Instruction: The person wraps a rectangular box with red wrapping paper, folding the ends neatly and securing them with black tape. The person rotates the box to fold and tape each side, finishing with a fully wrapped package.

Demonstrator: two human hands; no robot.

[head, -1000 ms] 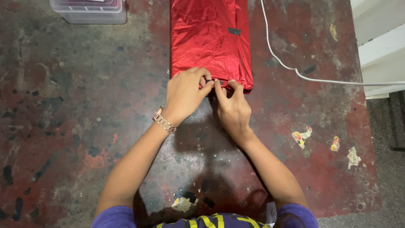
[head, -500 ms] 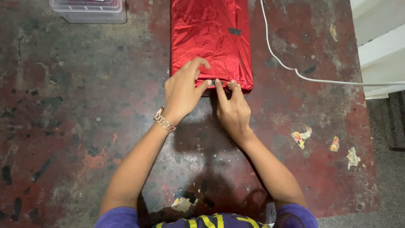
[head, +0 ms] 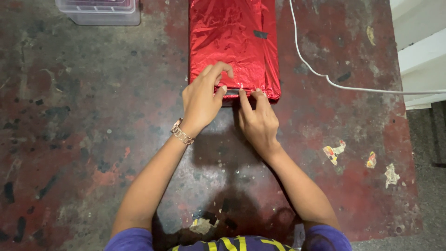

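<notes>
Both hands [head: 232, 104] press red parcel's [head: 232, 42] near edge.

Both hands, left hand [head: 200, 100] & right hand [head: 257, 122], crowd near edge of red parcel [head: 232, 39], no gap between them. Table [head: 83, 139] left of parcel bare, wide room. Far-left: clear box [head: 98, 10] blocks corner. Right side: white cable [head: 325, 79] runs across near parcel, snag risk. Near-right only paper scraps [head: 332, 151], flat.
</notes>
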